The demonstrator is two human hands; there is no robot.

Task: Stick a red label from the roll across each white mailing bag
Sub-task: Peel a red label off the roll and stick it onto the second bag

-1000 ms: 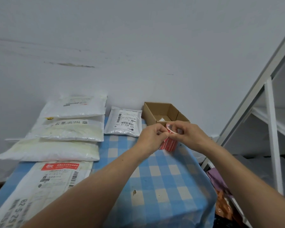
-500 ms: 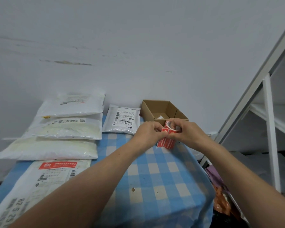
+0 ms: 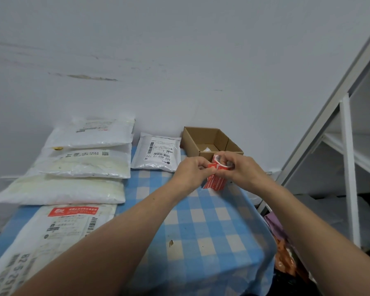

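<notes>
One wide-angle camera, worn on the head, faces forward and slightly down, close behind the left hand (image 3: 191, 171) and right hand (image 3: 244, 170) at centre, the wall (image 3: 179, 60) filling the upper half.

Small parcel-packing room, mailing bags (image 3: 81, 165) on checked table (image 3: 212, 221), cardboard box (image 3: 192, 142), white shelving (image 3: 349, 167)

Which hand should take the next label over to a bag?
Left, probably. The left hand pinches the label end at the roll, and the bags lie on its side. The right hand grips the roll, near the box.
</notes>
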